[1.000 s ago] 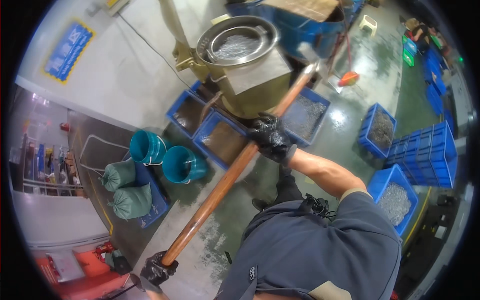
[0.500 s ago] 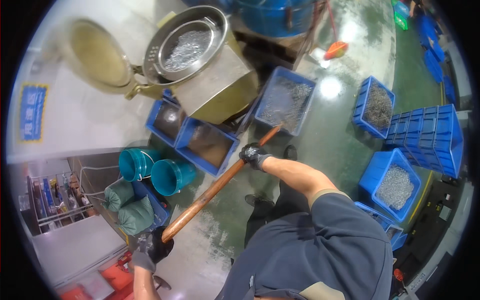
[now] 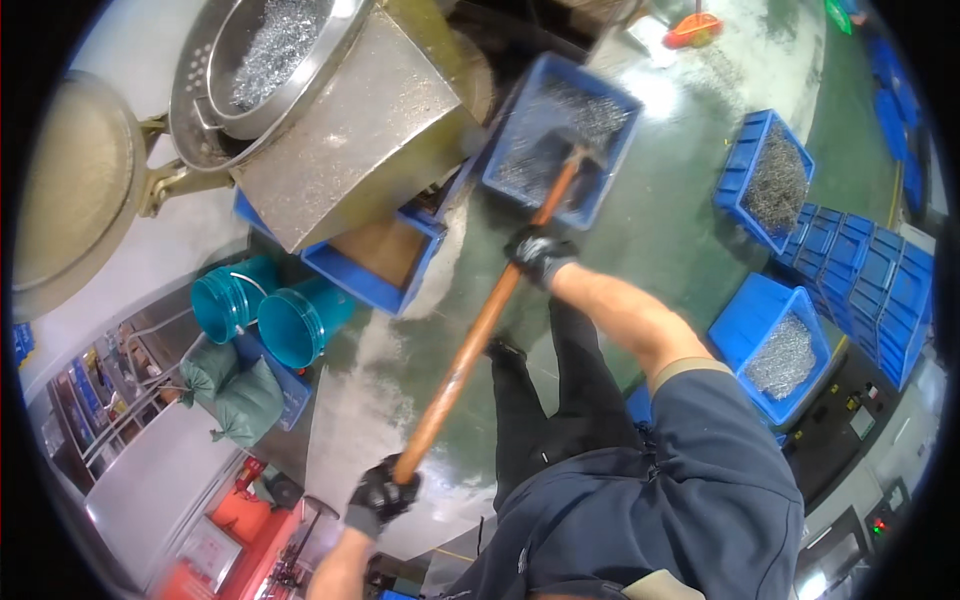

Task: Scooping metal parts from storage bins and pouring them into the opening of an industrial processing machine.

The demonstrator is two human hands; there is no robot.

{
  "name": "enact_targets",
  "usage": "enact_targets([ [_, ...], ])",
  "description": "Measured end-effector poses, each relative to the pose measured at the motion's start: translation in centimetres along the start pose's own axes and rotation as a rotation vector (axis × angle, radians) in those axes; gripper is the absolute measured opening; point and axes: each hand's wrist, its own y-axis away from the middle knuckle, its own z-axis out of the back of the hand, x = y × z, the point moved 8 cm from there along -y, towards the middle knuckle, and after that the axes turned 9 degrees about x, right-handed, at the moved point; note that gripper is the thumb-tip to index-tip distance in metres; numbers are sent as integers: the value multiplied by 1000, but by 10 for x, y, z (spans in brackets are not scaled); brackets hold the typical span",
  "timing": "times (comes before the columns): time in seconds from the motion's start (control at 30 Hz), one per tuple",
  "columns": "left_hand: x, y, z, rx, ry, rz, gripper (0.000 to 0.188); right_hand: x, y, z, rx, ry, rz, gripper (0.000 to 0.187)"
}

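Observation:
My two black-gloved hands grip the long wooden handle of a shovel (image 3: 465,360). Closed around its near end is my left hand (image 3: 385,492), low in the picture. My right hand (image 3: 540,256) wraps the handle further up, close to the head. The dark shovel head lies inside a blue bin (image 3: 493,172) of small silvery metal pieces (image 3: 600,118); its edges are blurred and partly lost among the pieces. The handle slants from lower left to upper right, and the bin stands on the floor ahead of me.
Left of the bin stands a metal machine (image 3: 345,120) with a round basket of shiny pieces (image 3: 275,55) and an open lid (image 3: 80,195). Below are a blue tray (image 3: 365,285), teal buckets (image 3: 300,325) and green sacks (image 3: 250,400). Filled blue bins (image 3: 770,340) and stacked crates (image 3: 860,280) stand right.
The shovel handle has swung steeper, with my left hand moved right and both hands still gripping it. The shovel head now shows within the bin. The whole view has shifted.

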Motion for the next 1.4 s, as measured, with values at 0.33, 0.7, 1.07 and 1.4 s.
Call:
enact_targets([
  [0.33,20,137,36,216,1005,316,54,117,-12,76,-15,-215,270,6],
  [0.7,-137,179,165,36,276,434,32,125,-73,113,8,-464,296,16],
  [1.07,8,81,47,50,728,191,34,50,-43,67,-196,-350,160,15],
  [1.4,-31,79,4,155,417,162,53,31,14,110,86,-221,59,10],
])
